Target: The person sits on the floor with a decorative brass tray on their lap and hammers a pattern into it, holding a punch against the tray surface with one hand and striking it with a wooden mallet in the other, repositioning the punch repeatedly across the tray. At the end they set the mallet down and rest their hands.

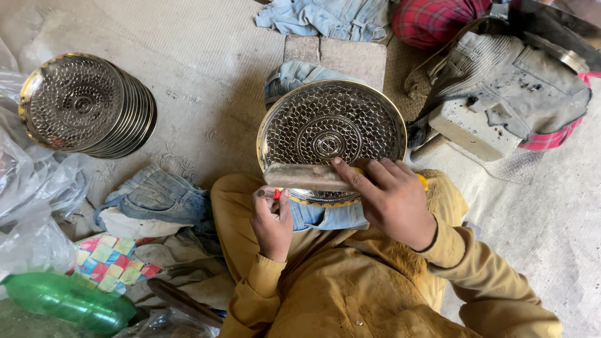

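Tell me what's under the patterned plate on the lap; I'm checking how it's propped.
Blue denim cloth shows beneath the round metal plate, at both its near and far edges. How far the cloth runs under the plate, and anything else below, is covered.

I see ornate metal plate [330,134] propped on lap, denim scrap [327,216] under its near edge. My right hand [391,200] presses flat bar [307,176] across plate's lower part, index finger on bar. My left hand [271,220] pinches small red tool [276,194] at bar's left end. Stack of plates [87,103] lies on floor, far left. Green bottle [66,302] at lower left.
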